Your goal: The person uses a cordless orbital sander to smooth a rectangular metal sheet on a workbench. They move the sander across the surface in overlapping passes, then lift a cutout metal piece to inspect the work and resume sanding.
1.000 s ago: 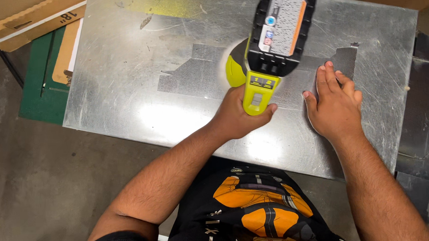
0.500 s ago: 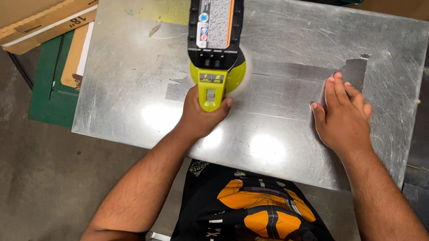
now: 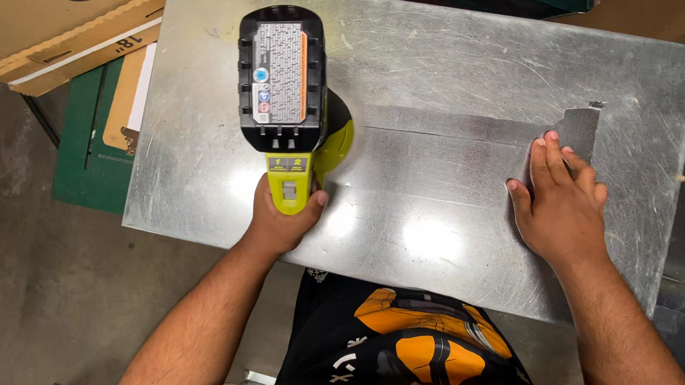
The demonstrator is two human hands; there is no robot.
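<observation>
Left hand [image 3: 283, 217] gripped the lime cordless polisher [image 3: 286, 103], pad flat on the metal sheet [image 3: 444, 52]. Right hand [image 3: 559, 200] lay open, pressing the sheet. Best practice: firm bracing, even pressure.

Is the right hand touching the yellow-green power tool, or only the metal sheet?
Apart from the tool. The head view shows the right hand flat on the metal sheet, with bare sheet between it and the power tool.

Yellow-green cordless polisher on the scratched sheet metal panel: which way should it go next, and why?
Probably sweep the yellow-green cordless polisher with the black battery pack rightward along the duller grey band. The left hand grips its handle at the panel's left part, while the band runs on to the right hand, pressed flat on the scratched sheet metal panel. Stop short of those fingers.
</observation>
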